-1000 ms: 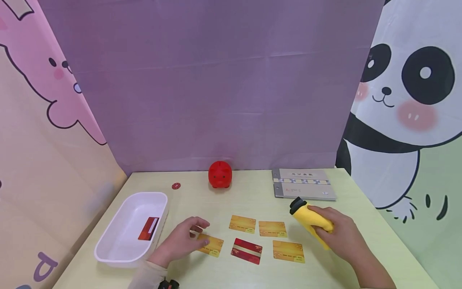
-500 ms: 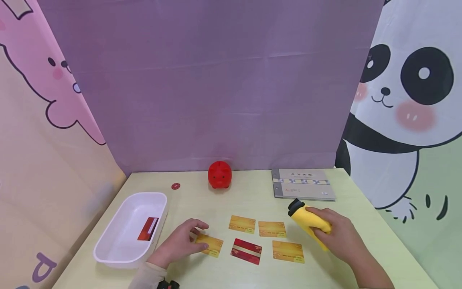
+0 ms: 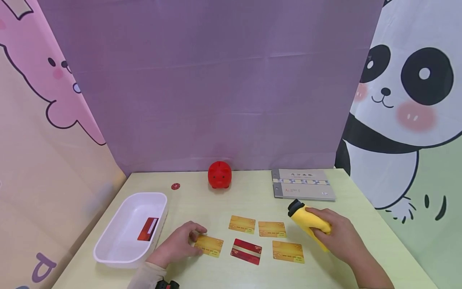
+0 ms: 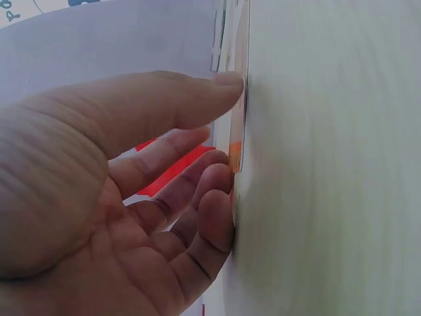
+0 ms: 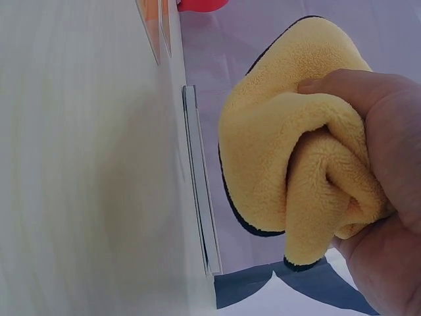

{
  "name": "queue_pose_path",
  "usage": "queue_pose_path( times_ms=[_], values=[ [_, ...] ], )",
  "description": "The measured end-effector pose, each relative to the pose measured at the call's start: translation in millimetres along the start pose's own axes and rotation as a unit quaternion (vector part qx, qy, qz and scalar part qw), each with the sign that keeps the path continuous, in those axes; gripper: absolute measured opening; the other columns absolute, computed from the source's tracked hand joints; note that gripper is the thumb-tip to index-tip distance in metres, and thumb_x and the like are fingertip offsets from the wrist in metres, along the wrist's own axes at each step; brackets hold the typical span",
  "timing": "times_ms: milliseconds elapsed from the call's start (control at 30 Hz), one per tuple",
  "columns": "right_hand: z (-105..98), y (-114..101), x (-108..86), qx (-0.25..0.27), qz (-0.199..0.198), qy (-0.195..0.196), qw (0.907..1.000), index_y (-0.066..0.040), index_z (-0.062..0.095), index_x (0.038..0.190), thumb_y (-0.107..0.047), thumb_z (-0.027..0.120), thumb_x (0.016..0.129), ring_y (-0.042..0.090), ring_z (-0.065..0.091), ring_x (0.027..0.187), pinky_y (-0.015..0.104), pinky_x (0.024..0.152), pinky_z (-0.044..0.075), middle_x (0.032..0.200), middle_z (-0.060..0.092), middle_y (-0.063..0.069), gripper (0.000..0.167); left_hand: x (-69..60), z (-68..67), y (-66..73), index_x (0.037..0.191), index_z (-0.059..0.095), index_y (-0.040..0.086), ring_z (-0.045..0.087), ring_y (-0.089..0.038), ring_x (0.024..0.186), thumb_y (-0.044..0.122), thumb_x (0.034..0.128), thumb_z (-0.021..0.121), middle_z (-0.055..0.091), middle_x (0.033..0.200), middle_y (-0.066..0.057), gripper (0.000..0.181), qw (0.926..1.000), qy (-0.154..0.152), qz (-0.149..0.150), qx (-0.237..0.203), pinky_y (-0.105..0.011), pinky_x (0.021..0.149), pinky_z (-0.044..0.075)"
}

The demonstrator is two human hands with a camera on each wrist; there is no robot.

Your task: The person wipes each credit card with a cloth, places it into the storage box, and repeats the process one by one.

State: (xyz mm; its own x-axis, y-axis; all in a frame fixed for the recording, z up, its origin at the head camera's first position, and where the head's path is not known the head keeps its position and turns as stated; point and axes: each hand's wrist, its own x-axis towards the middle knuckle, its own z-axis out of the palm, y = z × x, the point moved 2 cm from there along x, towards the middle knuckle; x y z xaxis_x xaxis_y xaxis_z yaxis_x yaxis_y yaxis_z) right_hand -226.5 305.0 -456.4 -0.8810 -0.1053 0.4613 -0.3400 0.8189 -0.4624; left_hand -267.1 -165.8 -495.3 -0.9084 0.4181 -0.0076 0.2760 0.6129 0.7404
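Observation:
My left hand (image 3: 180, 245) is at the left end of a gold card (image 3: 211, 245), its thumb at the near edge and its curled fingers at the far side. In the left wrist view the thumb and fingertips of this hand (image 4: 158, 178) touch the edge of the card (image 4: 238, 131), which lies low along the table. Above the table on the right, my right hand (image 3: 343, 237) grips a folded yellow cloth (image 3: 310, 220) with dark edging; in the right wrist view the cloth (image 5: 296, 131) is bunched between thumb and fingers.
Near the cards are a red card (image 3: 246, 251) and other gold cards (image 3: 272, 229). A white tray (image 3: 102, 251) on the left holds a reddish card (image 3: 146, 229). Behind are a red piggy bank (image 3: 219, 175), a small red disc (image 3: 175, 186) and grey notebooks (image 3: 303, 190).
My left thumb has slid off the top of the gold card to its near left edge, and the fingers have drawn in. My right hand has shifted slightly left with the cloth.

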Motion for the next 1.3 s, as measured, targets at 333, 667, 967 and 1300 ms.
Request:
queue_pose_path(
  times_ms=[333,667,967,1300],
  values=[
    [-0.4,-3.0,1.0,-0.003,0.015,-0.021,0.9997,-0.021,0.071,0.137,-0.006,0.086,0.083,0.016,0.056,0.081,0.029,0.066,0.049,0.117,0.073,0.0,0.058,-1.4,0.1,2.2,0.122,0.071,0.014,0.054,-0.021,0.095,0.01,0.0771,0.094,0.056,0.104,0.0,0.05,0.9994,-0.008,-0.035,0.006,-0.032,0.079,0.05],
    [1.0,-1.9,1.1,-0.01,0.009,-0.017,0.9998,-0.021,0.071,0.137,-0.006,0.086,0.083,0.015,0.056,0.081,0.029,0.066,0.05,0.116,0.073,0.0,0.058,-1.7,1.1,3.6,0.113,0.072,0.017,0.051,-0.022,0.092,0.013,0.0793,0.093,0.053,0.097,-0.004,0.04,0.9986,-0.019,-0.047,0.014,-0.032,0.075,0.045],
    [0.1,-2.1,1.2,-0.009,0.012,-0.023,0.9996,-0.021,0.07,0.138,-0.007,0.087,0.083,0.016,0.056,0.081,0.031,0.066,0.049,0.116,0.073,0.0,0.059,-2.0,1.8,6.4,0.109,0.069,0.017,0.051,-0.022,0.096,0.017,0.0784,0.094,0.054,0.102,-0.002,0.04,0.9969,-0.038,-0.067,0.017,-0.038,0.085,0.048],
    [-0.2,-2.3,1.0,-0.006,0.013,-0.023,0.9996,-0.021,0.07,0.137,-0.007,0.087,0.083,0.015,0.055,0.08,0.03,0.065,0.049,0.115,0.073,0.0,0.058,-2.6,1.9,3.9,0.109,0.068,0.018,0.05,-0.022,0.095,0.018,0.0777,0.095,0.053,0.102,-0.003,0.041,0.998,-0.038,-0.046,0.023,-0.034,0.081,0.047]
  ],
)
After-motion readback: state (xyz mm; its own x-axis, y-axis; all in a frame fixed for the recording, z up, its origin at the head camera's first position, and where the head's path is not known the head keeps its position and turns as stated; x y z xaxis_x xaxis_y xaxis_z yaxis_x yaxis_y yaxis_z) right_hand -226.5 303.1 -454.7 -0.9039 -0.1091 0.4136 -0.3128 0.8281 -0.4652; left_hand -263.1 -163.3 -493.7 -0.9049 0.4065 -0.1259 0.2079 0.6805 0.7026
